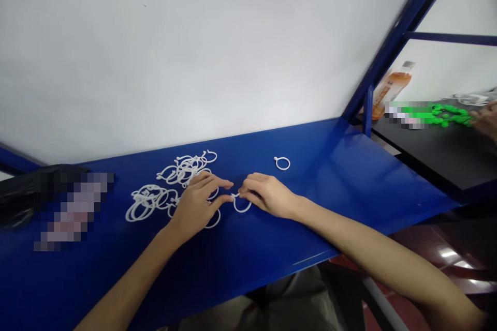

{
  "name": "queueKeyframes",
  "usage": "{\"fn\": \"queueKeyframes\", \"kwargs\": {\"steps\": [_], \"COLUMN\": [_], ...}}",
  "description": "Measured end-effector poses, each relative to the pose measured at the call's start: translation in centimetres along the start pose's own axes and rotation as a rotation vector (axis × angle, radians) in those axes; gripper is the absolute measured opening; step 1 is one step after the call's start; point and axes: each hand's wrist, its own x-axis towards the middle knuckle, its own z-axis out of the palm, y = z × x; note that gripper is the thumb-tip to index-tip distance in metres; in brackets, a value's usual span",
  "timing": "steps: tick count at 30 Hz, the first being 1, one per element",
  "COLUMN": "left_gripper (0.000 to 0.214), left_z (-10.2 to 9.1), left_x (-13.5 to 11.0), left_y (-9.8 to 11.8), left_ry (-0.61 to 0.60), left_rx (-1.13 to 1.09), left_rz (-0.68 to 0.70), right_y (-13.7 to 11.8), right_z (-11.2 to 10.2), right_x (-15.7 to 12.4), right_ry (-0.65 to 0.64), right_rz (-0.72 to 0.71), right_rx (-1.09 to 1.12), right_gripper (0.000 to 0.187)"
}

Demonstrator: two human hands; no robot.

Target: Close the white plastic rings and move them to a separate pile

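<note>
A white plastic ring [242, 211] with a gap at its top stands between my hands, just over the blue table. My right hand [269, 194] pinches its upper right end between thumb and fingers. On the other side, my left hand [196, 201] has its thumb and forefinger apart, the thumb tip close to the ring's left end; whether it touches cannot be made out. Under and behind my left hand lie more rings, partly hidden by it. One heap of open white rings [188, 165] is behind that hand, another [142, 204] to its left. A single closed-looking ring [283, 169] lies apart at the back right.
The blue table [240, 264] meets a white wall [233, 51]. A black plastic bag [19, 207] and a blurred-out item [75, 212] lie at the left. At the right are a blue frame post [388, 36], an orange drink bottle [392, 90], green pieces [446, 115] and another person's hand [485, 120].
</note>
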Motion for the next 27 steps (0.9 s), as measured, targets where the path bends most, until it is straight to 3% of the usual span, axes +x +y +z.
{"fn": "queueKeyframes", "kwargs": {"steps": [9, 16, 21, 24, 27], "left_gripper": [0.013, 0.015, 0.025, 0.03, 0.031], "left_z": [1.1, 0.6, -0.4, -0.5, -0.1], "left_x": [-0.7, -0.4, 0.0, -0.3, -0.8], "left_y": [-0.1, -0.6, -1.8, -2.4, -2.5], "left_ry": [0.085, 0.026, -0.035, -0.078, -0.143], "left_rx": [0.075, 0.109, 0.235, 0.334, 0.365], "left_rz": [0.06, 0.1, -0.012, -0.06, -0.053], "right_y": [-0.6, -0.5, 1.5, 3.7, 5.7], "right_z": [0.6, 0.9, -1.4, -3.9, -5.7], "right_x": [-0.2, -0.1, 0.5, 0.3, -0.3], "right_ry": [-0.008, -0.002, 0.101, 0.196, 0.191], "right_rz": [-0.081, -0.073, 0.133, 0.387, 0.629], "right_rx": [-0.079, -0.133, -0.221, -0.308, -0.375], "right_gripper": [0.024, 0.025, 0.022, 0.02, 0.019]}}
